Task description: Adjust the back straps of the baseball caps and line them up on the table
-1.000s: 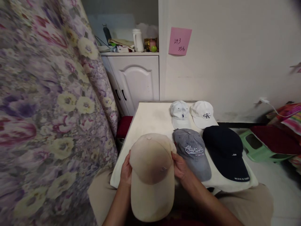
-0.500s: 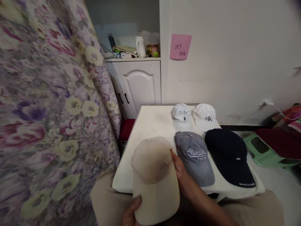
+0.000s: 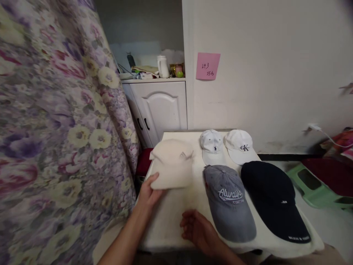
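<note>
A cream baseball cap (image 3: 172,167), slightly blurred, is at the left part of the table, brim toward me. My left hand (image 3: 151,189) grips the left corner of its brim, thumb on top and fingers underneath. Lower down, my right hand (image 3: 197,230) hovers apart from the cap, fingers loosely curled and spread, holding nothing. Just right of that hand lies a grey cap (image 3: 230,202) with "Always" lettering. Beside it rests a large dark navy cap (image 3: 273,200). Behind them sit a white cap with a small dark emblem (image 3: 211,146) and a white cap with "CK"-like letters (image 3: 240,146).
The caps are on a table with a cream cover (image 3: 165,224). A floral curtain (image 3: 60,147) hangs close on the left. Behind stands a white cabinet (image 3: 162,106) with a white jug (image 3: 162,67) on it. A green stool (image 3: 309,184) stands right.
The cream cap has moved from near my lap forward over the table's left part. My right hand has let go of it and is now below it; my left hand still grips the brim.
</note>
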Available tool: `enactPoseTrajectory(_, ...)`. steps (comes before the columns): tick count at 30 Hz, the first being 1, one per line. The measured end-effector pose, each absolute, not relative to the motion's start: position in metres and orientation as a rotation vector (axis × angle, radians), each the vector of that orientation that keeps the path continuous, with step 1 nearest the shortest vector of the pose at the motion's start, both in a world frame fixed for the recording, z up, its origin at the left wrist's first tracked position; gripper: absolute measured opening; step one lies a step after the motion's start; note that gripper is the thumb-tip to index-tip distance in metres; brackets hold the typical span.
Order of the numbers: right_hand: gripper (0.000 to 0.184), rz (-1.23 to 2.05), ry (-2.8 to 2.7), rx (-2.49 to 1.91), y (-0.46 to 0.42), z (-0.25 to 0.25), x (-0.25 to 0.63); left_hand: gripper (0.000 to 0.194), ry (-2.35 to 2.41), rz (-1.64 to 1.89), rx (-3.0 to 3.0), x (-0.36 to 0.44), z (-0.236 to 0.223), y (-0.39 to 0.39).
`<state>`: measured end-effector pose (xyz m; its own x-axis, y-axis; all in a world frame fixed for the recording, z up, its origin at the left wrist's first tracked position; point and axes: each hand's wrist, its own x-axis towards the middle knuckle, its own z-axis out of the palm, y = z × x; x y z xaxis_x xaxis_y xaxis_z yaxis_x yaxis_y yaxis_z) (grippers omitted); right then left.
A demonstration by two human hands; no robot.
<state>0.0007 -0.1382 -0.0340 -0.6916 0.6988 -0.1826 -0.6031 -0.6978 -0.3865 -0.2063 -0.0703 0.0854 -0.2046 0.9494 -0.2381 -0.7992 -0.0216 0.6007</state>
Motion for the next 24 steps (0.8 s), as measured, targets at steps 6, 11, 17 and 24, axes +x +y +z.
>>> enactPoseTrajectory(6, 0.041, 2.301, -0.527, -0.45, -0.133, -0.046, -0.014, 0.049, 0.685, 1.71, 0.337, -0.211, 0.087, 0.084)
enactPoseTrajectory(11, 0.051, 2.309, -0.624, -0.487, -0.123, -0.073, -0.025, 0.038, 0.777, 1.652, 0.286, -0.212, 0.024, 0.11)
enactPoseTrajectory(17, 0.05, 2.362, -0.63, -0.461, -0.122, -0.076, -0.025, 0.036, 0.852, 1.597, 0.335, -0.224, -0.009, 0.09)
enactPoseTrajectory(24, 0.044, 2.379, -0.578, -0.395, -0.127, -0.057, -0.019, 0.031, 0.991, 1.593, 0.358, -0.229, -0.007, 0.07)
